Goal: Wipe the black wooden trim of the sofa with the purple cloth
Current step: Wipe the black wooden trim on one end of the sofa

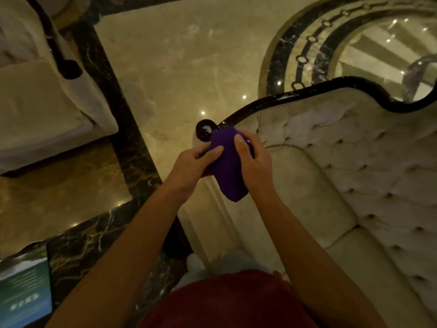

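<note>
The purple cloth [228,165] is bunched between both hands just above the sofa's armrest. My left hand [192,164] pinches its left edge and my right hand [254,159] grips its right side with the thumb on top. The black wooden trim [307,91] curves along the top of the cream tufted sofa [354,174] and ends in a round glossy knob [205,133] just beyond the cloth's upper left corner. The stretch of trim under the cloth is hidden.
A second cream sofa [42,110] with its own black trim [53,43] stands at the upper left. Polished marble floor [177,67] with dark inlay bands lies between them. A printed sign [23,290] sits at the lower left, and a glass table [421,74] at the far right.
</note>
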